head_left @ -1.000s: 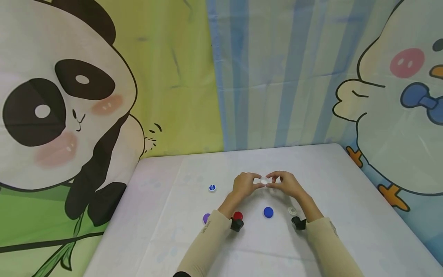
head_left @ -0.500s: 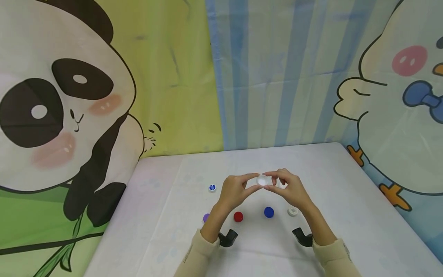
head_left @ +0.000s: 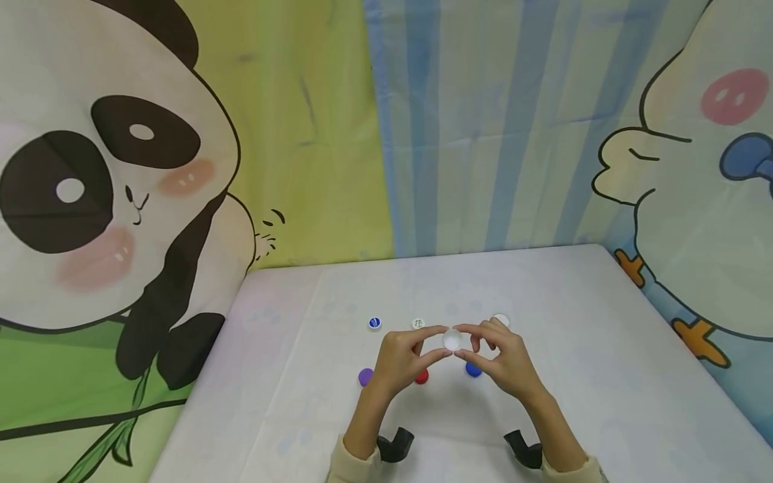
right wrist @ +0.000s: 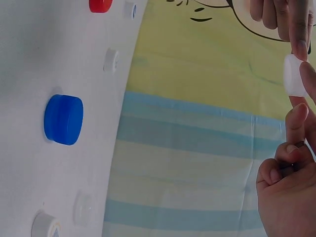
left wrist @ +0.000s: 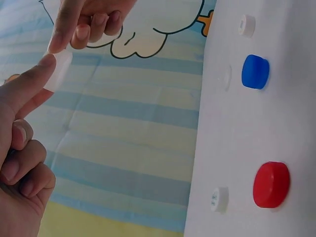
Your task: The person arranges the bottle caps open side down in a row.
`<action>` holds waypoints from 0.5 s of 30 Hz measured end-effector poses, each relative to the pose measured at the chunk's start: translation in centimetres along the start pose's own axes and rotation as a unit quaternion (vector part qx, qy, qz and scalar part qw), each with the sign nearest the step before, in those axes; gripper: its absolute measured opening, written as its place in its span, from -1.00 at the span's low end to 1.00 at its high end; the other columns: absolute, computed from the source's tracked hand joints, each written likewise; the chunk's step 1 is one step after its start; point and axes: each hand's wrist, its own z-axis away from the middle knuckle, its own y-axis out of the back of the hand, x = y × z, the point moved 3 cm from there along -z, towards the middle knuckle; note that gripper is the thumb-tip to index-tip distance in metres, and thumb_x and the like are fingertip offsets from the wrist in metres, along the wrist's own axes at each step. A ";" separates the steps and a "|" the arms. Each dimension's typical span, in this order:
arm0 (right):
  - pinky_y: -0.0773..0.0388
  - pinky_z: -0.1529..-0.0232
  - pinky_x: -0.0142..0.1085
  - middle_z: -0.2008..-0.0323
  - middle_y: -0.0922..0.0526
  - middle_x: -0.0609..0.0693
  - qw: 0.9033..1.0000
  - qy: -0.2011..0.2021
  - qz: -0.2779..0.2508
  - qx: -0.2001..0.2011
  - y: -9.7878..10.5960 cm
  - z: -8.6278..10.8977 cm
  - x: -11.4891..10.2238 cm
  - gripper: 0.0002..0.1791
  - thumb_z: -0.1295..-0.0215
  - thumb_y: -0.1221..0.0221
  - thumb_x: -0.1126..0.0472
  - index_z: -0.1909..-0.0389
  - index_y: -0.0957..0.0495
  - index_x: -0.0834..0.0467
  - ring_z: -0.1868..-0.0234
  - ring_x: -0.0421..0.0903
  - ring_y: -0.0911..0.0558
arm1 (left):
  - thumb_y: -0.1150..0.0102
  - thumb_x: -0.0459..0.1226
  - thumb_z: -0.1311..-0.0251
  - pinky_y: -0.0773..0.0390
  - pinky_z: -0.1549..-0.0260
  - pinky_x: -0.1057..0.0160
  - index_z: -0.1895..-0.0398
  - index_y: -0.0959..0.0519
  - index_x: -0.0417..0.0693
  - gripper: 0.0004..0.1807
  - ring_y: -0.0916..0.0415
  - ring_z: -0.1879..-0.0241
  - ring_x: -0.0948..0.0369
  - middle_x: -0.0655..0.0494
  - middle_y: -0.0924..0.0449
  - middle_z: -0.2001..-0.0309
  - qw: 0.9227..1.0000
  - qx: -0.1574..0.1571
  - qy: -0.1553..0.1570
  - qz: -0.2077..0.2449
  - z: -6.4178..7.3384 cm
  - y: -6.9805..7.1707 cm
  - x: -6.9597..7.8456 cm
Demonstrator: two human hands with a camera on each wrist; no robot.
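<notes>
Both hands pinch one white bottle cap (head_left: 451, 340) by its edges, thumb and forefinger from either side, held up in the air. My left hand (head_left: 398, 360) has it from the left and my right hand (head_left: 506, 357) from the right. The cap's round face shows in the head view; in the left wrist view the cap (left wrist: 61, 71) is seen side-on. Below the hands lie a red bottle cap (head_left: 421, 377) and a blue bottle cap (head_left: 474, 370), both partly covered by the fingers in the head view.
On the white table (head_left: 290, 422) a purple cap (head_left: 365, 377) lies left of the red one. Farther back are a blue-and-white cap (head_left: 375, 323), a small white cap (head_left: 418, 323) and a pale cap (head_left: 500, 319). Printed curtains (head_left: 447, 134) hang behind the table.
Both hands have lifted the white cap and drawn it nearer the head camera. The small white cap and the pale cap behind them have come into sight. The caps on the table stay put.
</notes>
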 end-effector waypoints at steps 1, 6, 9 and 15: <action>-0.12 0.42 -0.60 0.59 -0.42 -0.06 1.000 0.006 0.000 0.002 -0.1 0.1 -0.1 -0.62 0.16 -0.37 0.35 0.20 -0.59 0.20 0.46 -0.30 -0.26 | -0.28 -0.05 0.04 0.00 0.79 0.54 0.13 -0.61 0.08 -0.63 0.05 0.77 0.47 0.30 -0.10 0.82 1.000 0.002 0.000 0.008 0.1 0.0 0.0; -0.12 0.43 -0.63 0.59 -0.42 -0.08 1.000 0.015 0.002 0.003 -0.2 0.3 -0.4 -0.62 0.17 -0.38 0.35 0.21 -0.59 0.20 0.45 -0.33 -0.28 | -0.29 -0.07 0.05 -0.01 0.79 0.55 0.14 -0.61 0.06 -0.64 0.04 0.76 0.49 0.30 -0.11 0.82 0.999 0.005 -0.004 0.039 0.5 0.0 -0.2; -0.13 0.42 -0.63 0.59 -0.43 -0.08 1.000 0.018 0.001 0.002 -0.2 0.4 -0.4 -0.61 0.18 -0.38 0.34 0.21 -0.59 0.19 0.45 -0.33 -0.29 | -0.27 -0.06 0.03 -0.03 0.79 0.52 0.13 -0.60 0.06 -0.64 0.02 0.76 0.47 0.29 -0.12 0.80 0.998 -0.001 0.008 0.065 0.8 -0.1 -0.4; -0.11 0.40 -0.63 0.62 -0.42 -0.12 1.000 0.021 -0.007 -0.001 -0.3 0.5 -0.3 -0.61 0.18 -0.39 0.32 0.21 -0.60 0.19 0.46 -0.32 -0.26 | -0.23 -0.08 -0.02 -0.02 0.85 0.43 0.09 -0.59 0.03 -0.63 0.00 0.81 0.39 0.20 -0.12 0.80 0.959 -0.046 0.167 0.226 1.7 -0.8 -0.9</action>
